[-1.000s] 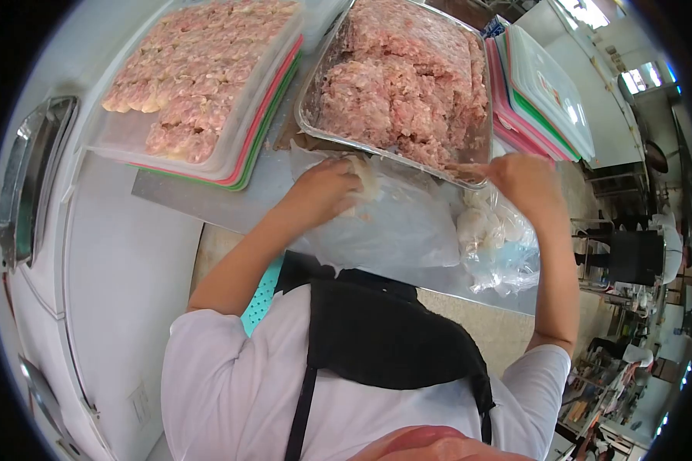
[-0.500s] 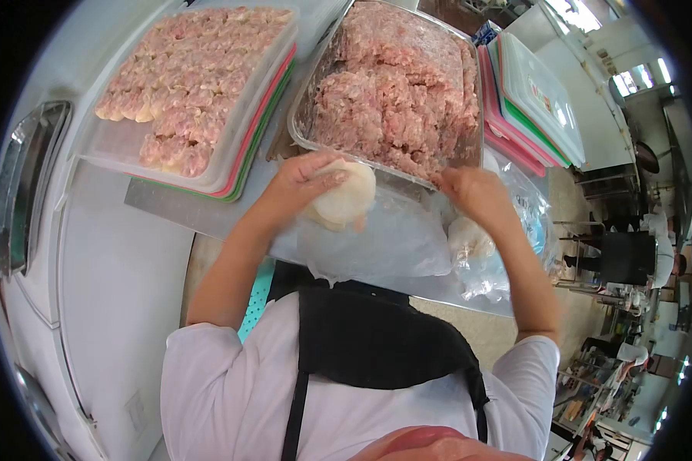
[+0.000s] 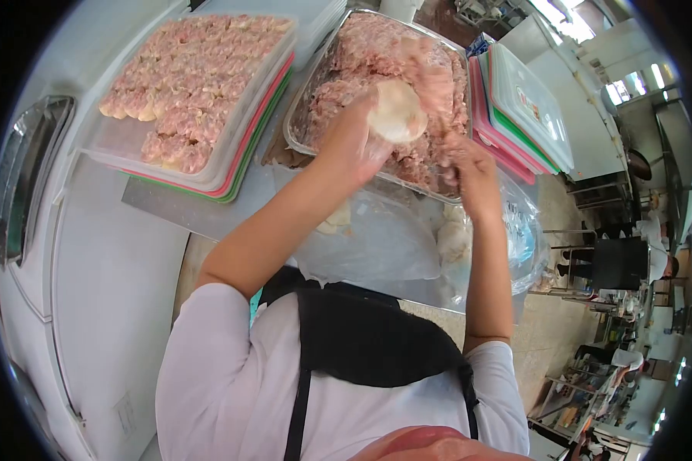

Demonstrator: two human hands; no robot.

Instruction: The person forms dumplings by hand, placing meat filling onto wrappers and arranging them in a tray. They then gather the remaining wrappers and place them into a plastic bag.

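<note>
A round, pale dough wrapper [image 3: 397, 112] rests on the palm side of my left hand [image 3: 359, 147], over the metal tray [image 3: 297, 131] of ground meat [image 3: 361, 58]. My right hand [image 3: 471, 170] is at the tray's near right corner, fingers curled by the meat and smeared by motion; whatever they grip is hidden. More wrappers [image 3: 335, 220] lie on a plastic sheet [image 3: 384, 240] in front of the tray. To the left, a clear plastic tray [image 3: 114, 147] holds rows of meat-filled dumplings [image 3: 196, 69].
Red and green trays [image 3: 238, 170] are stacked under the dumplings. Coloured lids [image 3: 530, 107] stand in a stack right of the meat. A plastic bag [image 3: 519, 223] with pale contents lies at the table's right. White cabinets [image 3: 115, 269] line the left; other people are in the right background.
My left hand has moved forward and right, carrying one wrapper from the pile to above the meat. My right hand has shifted slightly at the tray's corner.
</note>
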